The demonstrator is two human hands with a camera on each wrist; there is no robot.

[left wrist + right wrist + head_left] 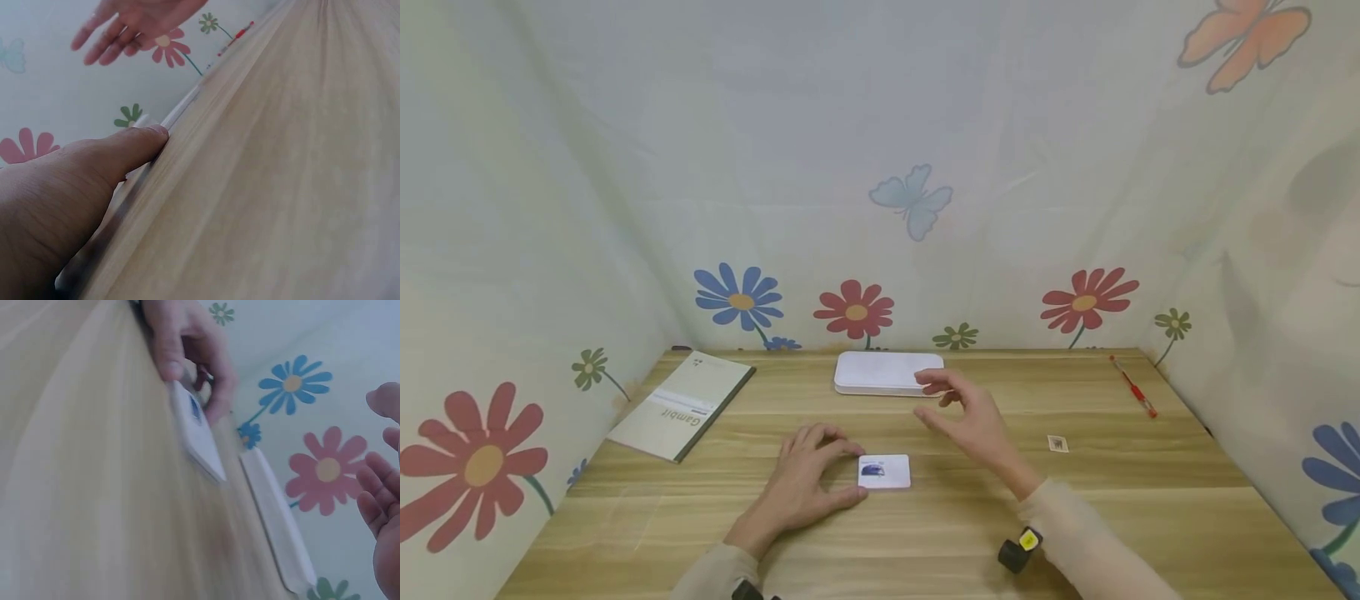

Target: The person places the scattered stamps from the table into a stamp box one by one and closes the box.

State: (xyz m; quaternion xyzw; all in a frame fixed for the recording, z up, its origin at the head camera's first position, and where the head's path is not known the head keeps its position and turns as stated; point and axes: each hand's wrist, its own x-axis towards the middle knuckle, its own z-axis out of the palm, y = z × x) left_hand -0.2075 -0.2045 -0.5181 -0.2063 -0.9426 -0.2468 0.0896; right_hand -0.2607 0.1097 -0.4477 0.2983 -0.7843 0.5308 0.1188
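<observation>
My left hand [808, 479] holds a small flat white card-like piece [895, 472] with a blue picture on it, at its left end. The thumb is at its near corner and the index finger at its far one. In the right wrist view this white piece [199, 434] shows some thickness and lies low over the table. My right hand [966, 417] is raised with nothing in it, fingers loosely bent and thumb apart. It overlaps the right end of a white oblong case [883, 371] in the head view.
A notebook marked "Gambit" [681, 404] lies at the table's back left. To the right are a small stamp-like square [1057, 444] and a red pen [1133, 387]. A flowered curtain [797, 167] encloses the back and sides of the wooden table [925, 550].
</observation>
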